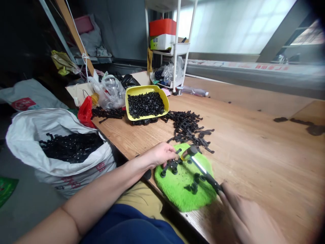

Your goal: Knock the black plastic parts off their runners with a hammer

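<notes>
Left hand: yours, fingers and thumb pinched closed around a black part, steadying it against the green cloth. Part of the piece is covered by your fingers.

Right hand: yours, somewhat blurred, wrapped closed about the dark handle of a hammer. Its shaft is bright metal; its head, dark at one end and yellowish at the other, is just beside the black part you hold. Whether the two touch, you cannot tell from this angle.

Green cloth: one, fluffy, at the table edge in front of you, beneath the black part. Also on it, several loose black pieces, towards your right hand.

Table: wood-toned top. Beyond the cloth, a heap of black strips, jumbled.

Yellow tray: one, beside that heap, filled with small black bits; more dark pieces show under its near edge.

White sack: one, open-mouthed, to your left beside the table, holding many black pieces.

Red bag: one, between sack and tray.

White rack: one, at the back, bearing a red box.
</notes>
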`<state>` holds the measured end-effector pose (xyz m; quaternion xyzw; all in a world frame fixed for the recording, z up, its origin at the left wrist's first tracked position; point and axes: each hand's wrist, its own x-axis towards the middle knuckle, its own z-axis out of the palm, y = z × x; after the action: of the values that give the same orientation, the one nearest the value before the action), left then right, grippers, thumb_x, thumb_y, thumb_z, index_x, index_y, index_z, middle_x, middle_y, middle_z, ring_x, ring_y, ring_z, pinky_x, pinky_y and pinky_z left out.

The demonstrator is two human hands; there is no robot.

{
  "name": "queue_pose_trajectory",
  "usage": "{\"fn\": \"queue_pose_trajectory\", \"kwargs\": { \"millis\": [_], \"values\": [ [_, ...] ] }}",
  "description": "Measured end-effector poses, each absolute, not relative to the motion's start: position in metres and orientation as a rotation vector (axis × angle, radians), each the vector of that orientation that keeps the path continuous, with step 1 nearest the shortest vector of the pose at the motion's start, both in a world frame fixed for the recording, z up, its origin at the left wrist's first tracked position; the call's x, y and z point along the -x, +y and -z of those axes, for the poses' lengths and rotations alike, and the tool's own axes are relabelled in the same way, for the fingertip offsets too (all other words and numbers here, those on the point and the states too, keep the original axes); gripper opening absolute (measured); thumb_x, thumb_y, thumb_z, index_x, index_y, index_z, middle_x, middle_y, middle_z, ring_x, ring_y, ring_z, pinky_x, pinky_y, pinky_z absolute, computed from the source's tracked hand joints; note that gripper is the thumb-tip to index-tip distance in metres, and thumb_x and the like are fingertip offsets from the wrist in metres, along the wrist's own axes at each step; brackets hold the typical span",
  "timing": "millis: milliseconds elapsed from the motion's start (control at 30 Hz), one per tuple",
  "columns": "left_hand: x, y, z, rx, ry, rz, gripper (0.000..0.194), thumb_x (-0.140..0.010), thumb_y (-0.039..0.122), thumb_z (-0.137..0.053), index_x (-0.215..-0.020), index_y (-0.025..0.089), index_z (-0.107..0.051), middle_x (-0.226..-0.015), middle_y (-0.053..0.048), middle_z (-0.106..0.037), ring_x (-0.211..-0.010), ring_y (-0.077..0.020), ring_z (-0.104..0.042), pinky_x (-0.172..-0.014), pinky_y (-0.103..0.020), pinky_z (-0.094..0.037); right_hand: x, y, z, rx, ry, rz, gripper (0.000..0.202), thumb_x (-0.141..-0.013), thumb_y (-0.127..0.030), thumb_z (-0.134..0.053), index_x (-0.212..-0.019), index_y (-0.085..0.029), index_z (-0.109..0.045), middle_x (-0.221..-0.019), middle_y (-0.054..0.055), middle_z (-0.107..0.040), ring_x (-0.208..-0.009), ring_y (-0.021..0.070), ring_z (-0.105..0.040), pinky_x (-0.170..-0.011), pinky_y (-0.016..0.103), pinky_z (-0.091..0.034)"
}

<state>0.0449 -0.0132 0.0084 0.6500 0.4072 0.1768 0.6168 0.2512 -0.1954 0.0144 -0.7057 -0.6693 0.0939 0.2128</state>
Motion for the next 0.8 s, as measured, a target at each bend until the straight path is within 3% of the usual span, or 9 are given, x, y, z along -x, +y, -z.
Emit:
{"fn": "queue_pose_trajectory", "kwargs": {
  "millis": [100,233,533,800],
  "values": [
    [-0.045,-0.01,-0.011,-1.531,0.941,-0.364,0.018,-0.069,0.029,-0.062,-0.064,0.012,-0.057,-0.047,0.006,-0.046,-0.029,-0.0023,-0.034,-0.029,-0.016,-0.02,-0.256,-0.196,-0.01,1.908,-1.878,-0.2,0.037,-0.095,-0.048,-0.024,-0.085,-0.025,-0.052,-0.068,0.002,-0.063,-0.056,0.0199,-0.06,-0.043,0.023,-0.044],
    [-0.045,-0.005,-0.012,-1.593,0.915,-0.329,0.022,-0.069,0.033,-0.062,-0.064,0.013,-0.056,-0.044,0.007,-0.044,-0.03,-0.0034,-0.033,-0.03,-0.017,-0.021,-0.259,-0.2,-0.01,1.946,-1.708,-0.024,0.038,-0.093,-0.051,-0.029,-0.098,-0.023,-0.056,-0.081,0.006,-0.065,-0.067,0.024,-0.062,-0.049,0.026,-0.047],
    [-0.046,0.001,-0.01,-1.597,0.871,-0.273,0.023,-0.069,0.035,-0.062,-0.066,0.013,-0.058,-0.045,0.006,-0.048,-0.032,-0.0036,-0.035,-0.031,-0.016,-0.022,-0.252,-0.191,-0.012,2.091,-1.686,0.035,0.043,-0.09,-0.053,-0.028,-0.097,-0.023,-0.058,-0.066,0.007,-0.06,-0.055,0.0265,-0.058,-0.044,0.03,-0.043],
    [-0.047,0.0,-0.012,-1.585,0.902,-0.307,0.024,-0.066,0.033,-0.066,-0.062,0.011,-0.061,-0.042,0.006,-0.047,-0.032,-0.0035,-0.035,-0.031,-0.016,-0.021,-0.249,-0.192,-0.006,1.993,-1.975,-0.206,0.037,-0.096,-0.043,-0.018,-0.095,-0.023,-0.05,-0.052,-0.001,-0.053,-0.041,0.0195,-0.053,-0.034,0.024,-0.036]
  ]
}}
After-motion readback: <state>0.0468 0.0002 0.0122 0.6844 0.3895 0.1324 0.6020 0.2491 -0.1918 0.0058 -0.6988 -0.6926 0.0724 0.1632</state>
